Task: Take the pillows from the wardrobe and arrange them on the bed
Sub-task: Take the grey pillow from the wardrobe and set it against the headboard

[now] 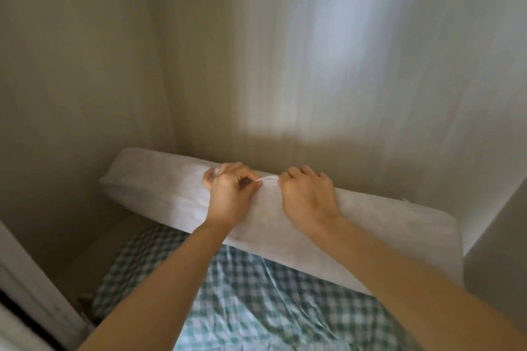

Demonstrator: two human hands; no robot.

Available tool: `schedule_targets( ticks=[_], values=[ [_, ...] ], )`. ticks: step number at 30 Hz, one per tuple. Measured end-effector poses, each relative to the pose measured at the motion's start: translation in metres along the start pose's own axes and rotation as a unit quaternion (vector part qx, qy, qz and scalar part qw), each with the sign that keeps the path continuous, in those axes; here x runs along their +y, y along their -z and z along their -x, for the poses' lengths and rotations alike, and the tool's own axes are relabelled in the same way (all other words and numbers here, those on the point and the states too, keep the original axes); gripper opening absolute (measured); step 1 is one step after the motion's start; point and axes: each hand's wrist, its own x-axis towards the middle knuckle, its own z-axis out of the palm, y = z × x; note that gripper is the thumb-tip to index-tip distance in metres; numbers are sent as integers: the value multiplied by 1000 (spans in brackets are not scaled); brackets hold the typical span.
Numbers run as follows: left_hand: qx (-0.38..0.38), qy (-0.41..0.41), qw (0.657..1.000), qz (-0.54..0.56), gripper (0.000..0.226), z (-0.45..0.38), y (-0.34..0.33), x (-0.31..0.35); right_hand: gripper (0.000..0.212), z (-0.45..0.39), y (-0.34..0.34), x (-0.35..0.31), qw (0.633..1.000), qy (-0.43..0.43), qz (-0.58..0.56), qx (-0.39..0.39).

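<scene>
A long white pillow [159,179] lies slanted inside the wardrobe, its back edge against the rear wall. It rests on a pillow in a green-and-white checked case [256,299]. My left hand [228,194] pinches a fold of the white cover near the pillow's top edge. My right hand [309,196] grips the same cover just to the right, fingers curled over the top edge. A small ridge of fabric is stretched between the two hands.
The wardrobe's beige rear wall [313,65] and left side wall [71,80] close in behind and beside the pillows. A white door frame [31,293] runs along the lower left. A pale panel [499,251] stands at the right edge.
</scene>
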Motion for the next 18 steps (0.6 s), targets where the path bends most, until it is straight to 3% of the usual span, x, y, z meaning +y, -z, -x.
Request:
schedule_targets(
  ticks=[9, 13, 18],
  values=[
    [87, -128, 988, 5, 5, -24, 30, 78, 18, 7, 81, 26, 992, -53, 34, 113],
    [96, -206, 974, 20, 16, -6, 98, 141, 14, 61, 161, 14, 974, -128, 25, 184],
    [125, -212, 969, 27, 27, 33, 131, 153, 23, 113, 184, 31, 948, -236, -55, 209]
  ],
)
